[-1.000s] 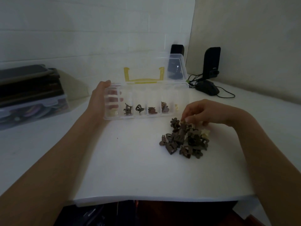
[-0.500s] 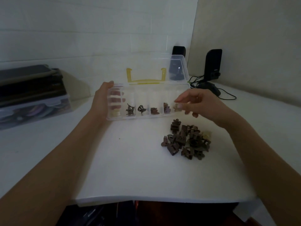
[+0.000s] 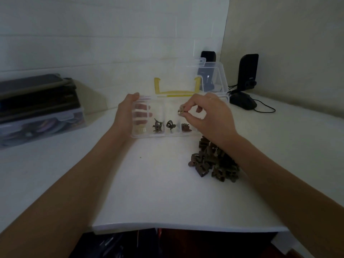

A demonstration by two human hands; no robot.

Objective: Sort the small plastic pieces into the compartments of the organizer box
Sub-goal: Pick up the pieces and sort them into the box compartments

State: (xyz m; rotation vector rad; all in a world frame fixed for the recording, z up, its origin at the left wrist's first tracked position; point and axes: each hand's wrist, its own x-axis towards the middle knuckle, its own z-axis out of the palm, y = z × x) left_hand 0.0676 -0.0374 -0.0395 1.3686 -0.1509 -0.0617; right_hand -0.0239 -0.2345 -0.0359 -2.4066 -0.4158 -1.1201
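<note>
A clear organizer box (image 3: pixel 165 135) with a raised lid and yellow handle stands on the white table. My left hand (image 3: pixel 124 114) grips its left end, fingers showing through the plastic. Several of its compartments hold dark pieces, and the leftmost holds a pale one. My right hand (image 3: pixel 208 114) hovers over the box's middle compartments, thumb and fingers pinching a small pale-brown piece (image 3: pixel 180 111). A pile of dark brown plastic pieces (image 3: pixel 210 161) lies on the table in front of the box's right end, partly hidden by my right forearm.
A stack of dark cases on a clear storage bin (image 3: pixel 39 118) stands at the left. Two black speakers (image 3: pixel 248 71), a black mouse (image 3: pixel 243 102) and its cable sit at the back right. The table's front edge (image 3: pixel 186 226) is close to me.
My right hand left the pile with a small piece and moved left, from the box's right end to above its middle compartments. My left hand stayed on the box.
</note>
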